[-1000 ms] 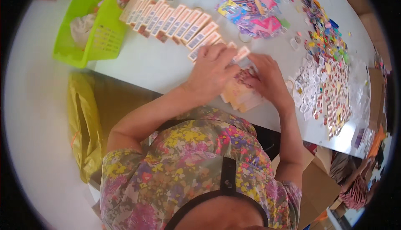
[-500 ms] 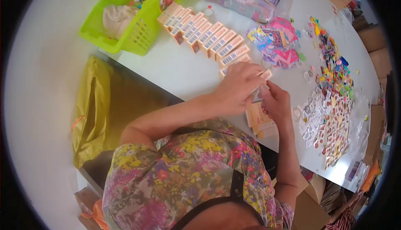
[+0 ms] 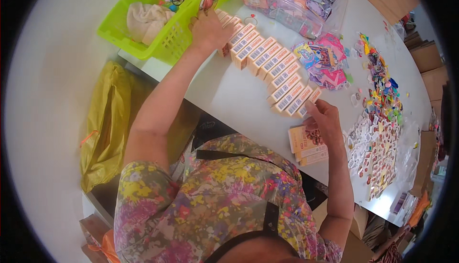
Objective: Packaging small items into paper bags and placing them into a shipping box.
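A curved row of small cream-and-orange cardboard boxes (image 3: 272,60), standing close together with barcodes upward, crosses the white table. At its far left end, my left hand (image 3: 209,30) curls its fingers around the end boxes, hiding part of them. My right hand (image 3: 326,120) is closed on the near end box (image 3: 311,99), thumb against its side. Beside the right wrist, several flat orange-and-cream cartons (image 3: 306,143) lie in a small overlapping pile, partly under my right forearm.
A lime green basket (image 3: 167,43) with a beige cloth stands just left of my left hand. Behind the row are a clear bag of purple packets (image 3: 306,5) and pink printed packets (image 3: 327,62). Small colourful trinkets (image 3: 382,81) and sticker sheets (image 3: 382,153) spread at the right.
My left hand has moved from beside my right hand to the row's far left end. My right hand has shifted to the near end box, now in line with the row.
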Available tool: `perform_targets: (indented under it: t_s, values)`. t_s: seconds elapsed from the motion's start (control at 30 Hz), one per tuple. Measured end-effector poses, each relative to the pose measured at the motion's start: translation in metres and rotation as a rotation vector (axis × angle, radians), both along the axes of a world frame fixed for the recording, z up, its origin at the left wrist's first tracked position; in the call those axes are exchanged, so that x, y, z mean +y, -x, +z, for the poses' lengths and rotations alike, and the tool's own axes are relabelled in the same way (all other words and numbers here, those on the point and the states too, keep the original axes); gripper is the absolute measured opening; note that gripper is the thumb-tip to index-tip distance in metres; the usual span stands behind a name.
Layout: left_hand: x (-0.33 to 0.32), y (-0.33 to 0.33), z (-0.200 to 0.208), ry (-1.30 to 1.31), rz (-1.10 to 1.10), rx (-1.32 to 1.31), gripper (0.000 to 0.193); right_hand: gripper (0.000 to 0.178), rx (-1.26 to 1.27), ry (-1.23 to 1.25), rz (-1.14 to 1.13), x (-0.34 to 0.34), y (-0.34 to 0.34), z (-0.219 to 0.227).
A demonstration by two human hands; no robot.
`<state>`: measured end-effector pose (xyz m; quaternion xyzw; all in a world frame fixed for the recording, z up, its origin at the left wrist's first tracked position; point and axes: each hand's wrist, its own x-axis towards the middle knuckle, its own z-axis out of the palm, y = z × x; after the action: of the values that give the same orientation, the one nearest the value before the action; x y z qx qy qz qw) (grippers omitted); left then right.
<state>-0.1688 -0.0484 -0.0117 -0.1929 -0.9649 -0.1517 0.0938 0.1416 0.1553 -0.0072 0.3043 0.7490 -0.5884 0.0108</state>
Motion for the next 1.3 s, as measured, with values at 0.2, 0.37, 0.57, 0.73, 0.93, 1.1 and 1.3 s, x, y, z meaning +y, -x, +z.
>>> perform_targets:
  t_s: [0.2,0.37,0.57,0.73,0.93,1.1,1.3]
  values:
    - [-0.011,0.010,0.002,0.024,-0.085,-0.163,0.091,0.045,-0.032,0.109,-0.011,0.010,-0.004,0.001]
    - [-0.017,0.016,0.002,-0.214,-0.196,-0.447,0.104,0.046,-0.100,0.134,-0.004,0.013,0.002,0.007]
    - [-0.021,-0.002,-0.008,-0.552,-0.166,-0.465,0.105,0.047,-0.085,0.124,-0.052,0.006,0.005,0.005]
    - [-0.033,-0.037,0.001,-0.963,-0.281,-0.391,0.089,0.043,0.159,-0.247,-0.106,0.006,-0.001,0.012]
    - [-0.057,-0.079,-0.031,-1.014,-0.225,-0.163,0.081,0.048,0.493,-0.278,-0.136,-0.002,-0.017,-0.017]
    - [-0.082,-0.099,-0.051,-1.250,-0.167,-0.372,0.075,0.045,0.363,-0.320,-0.082,0.006,-0.028,-0.008]
    - [-0.075,-0.110,-0.041,-1.208,-0.138,-0.372,0.072,0.050,0.328,-0.251,-0.124,-0.003,-0.017,-0.008]
